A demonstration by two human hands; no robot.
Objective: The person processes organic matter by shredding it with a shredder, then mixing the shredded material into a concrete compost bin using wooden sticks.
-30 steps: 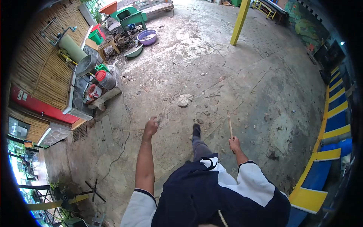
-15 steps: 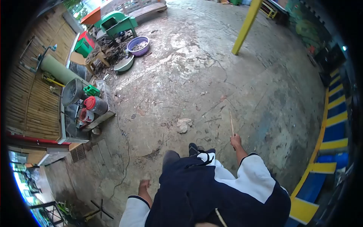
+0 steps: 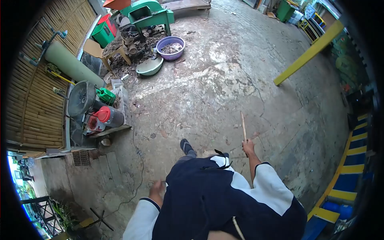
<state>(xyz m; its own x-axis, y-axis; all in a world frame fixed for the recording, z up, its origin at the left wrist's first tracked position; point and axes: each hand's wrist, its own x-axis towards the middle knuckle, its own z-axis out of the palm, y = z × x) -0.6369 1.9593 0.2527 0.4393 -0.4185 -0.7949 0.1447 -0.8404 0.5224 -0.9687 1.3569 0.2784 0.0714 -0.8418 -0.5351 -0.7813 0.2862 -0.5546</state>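
My right hand (image 3: 248, 147) is closed around the lower end of a thin wooden stick (image 3: 243, 125), which points forward over the concrete floor. Low beside my body hangs my left hand (image 3: 157, 188), near the dark shirt front (image 3: 192, 196). Its fingers are mostly hidden and blurred, and no object shows in it. One dark shoe (image 3: 185, 145) is out in front of me on the ground.
On the left stand a purple basin (image 3: 171, 48), a pale green basin (image 3: 150, 67), a green machine (image 3: 150, 18) and a red-lidded jar (image 3: 110, 116). A yellow post (image 3: 308, 53) rises at right. A cable (image 3: 143, 168) lies on the floor.
The view has shifted forward and turned left. A shoe now reaches further ahead on the left. The stick stays in my right hand.
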